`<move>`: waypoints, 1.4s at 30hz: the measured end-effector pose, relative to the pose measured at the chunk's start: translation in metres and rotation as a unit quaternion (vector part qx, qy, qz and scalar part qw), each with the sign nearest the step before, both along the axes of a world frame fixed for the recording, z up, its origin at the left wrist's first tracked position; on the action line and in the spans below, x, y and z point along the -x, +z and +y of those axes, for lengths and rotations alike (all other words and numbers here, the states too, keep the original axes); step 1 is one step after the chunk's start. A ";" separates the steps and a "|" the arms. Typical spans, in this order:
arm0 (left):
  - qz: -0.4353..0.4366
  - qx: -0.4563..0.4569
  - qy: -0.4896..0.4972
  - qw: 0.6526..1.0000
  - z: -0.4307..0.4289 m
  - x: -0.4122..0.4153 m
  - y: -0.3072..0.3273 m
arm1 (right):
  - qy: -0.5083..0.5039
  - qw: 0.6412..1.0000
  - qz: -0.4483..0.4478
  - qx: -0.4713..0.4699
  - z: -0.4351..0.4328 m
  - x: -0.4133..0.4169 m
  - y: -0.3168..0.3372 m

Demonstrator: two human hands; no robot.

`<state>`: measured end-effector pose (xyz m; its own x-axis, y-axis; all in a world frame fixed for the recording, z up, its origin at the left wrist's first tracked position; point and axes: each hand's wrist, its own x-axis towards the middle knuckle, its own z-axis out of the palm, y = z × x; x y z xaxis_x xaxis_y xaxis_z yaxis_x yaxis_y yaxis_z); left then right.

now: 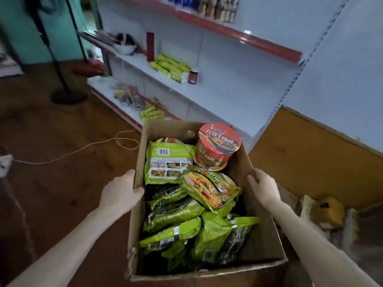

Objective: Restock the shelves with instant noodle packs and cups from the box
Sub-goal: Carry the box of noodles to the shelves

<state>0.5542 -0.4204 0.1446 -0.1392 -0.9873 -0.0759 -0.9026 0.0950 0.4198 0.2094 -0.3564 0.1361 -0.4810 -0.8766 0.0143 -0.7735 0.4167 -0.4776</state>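
While my left hand (121, 191) hooks its thumb over the left wall of the box (207, 270) and my right hand (264, 189) clamps the right wall, I've got it held between both. Inside, green noodle packs (169, 162) are heaped up, with a red cup (218, 141) upright at the far end. Even grips now, level, and set it down near the shelf (217, 96) so nothing tips.

Open cardboard box (244, 168): heaped green noodle packs (170, 162), upright red noodle cup (218, 141) at far end.
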 end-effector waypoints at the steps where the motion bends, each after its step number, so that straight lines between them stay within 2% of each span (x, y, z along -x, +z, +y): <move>1: 0.001 0.001 0.019 1.000 -0.009 -0.020 0.003 | 0.020 1.000 0.000 0.000 -0.023 -0.017 0.003; 11: 0.005 0.008 0.197 0.980 -0.106 -0.187 0.009 | 0.225 0.974 0.024 0.000 -0.253 -0.179 0.007; 19: 0.036 0.008 0.295 0.955 -0.231 -0.291 0.007 | 0.343 0.939 0.011 0.006 -0.460 -0.306 0.004; 26: 0.009 0.021 0.361 0.932 -0.335 -0.389 0.024 | 0.427 0.904 0.008 0.011 -0.609 -0.439 0.026; 30: -0.005 0.026 0.387 0.922 -0.402 -0.462 0.024 | 0.454 0.891 -0.001 0.013 -0.688 -0.520 0.030; 42: 0.039 0.016 0.386 0.922 -0.646 -0.665 0.034 | 0.455 0.890 -0.011 0.009 -0.936 -0.715 0.039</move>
<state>1.2194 -1.0664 0.1786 0.6014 -0.7963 -0.0649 -0.6738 -0.5491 0.4944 0.9245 -1.2924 0.1754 0.4282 -0.9032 0.0307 -0.7775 -0.3855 -0.4969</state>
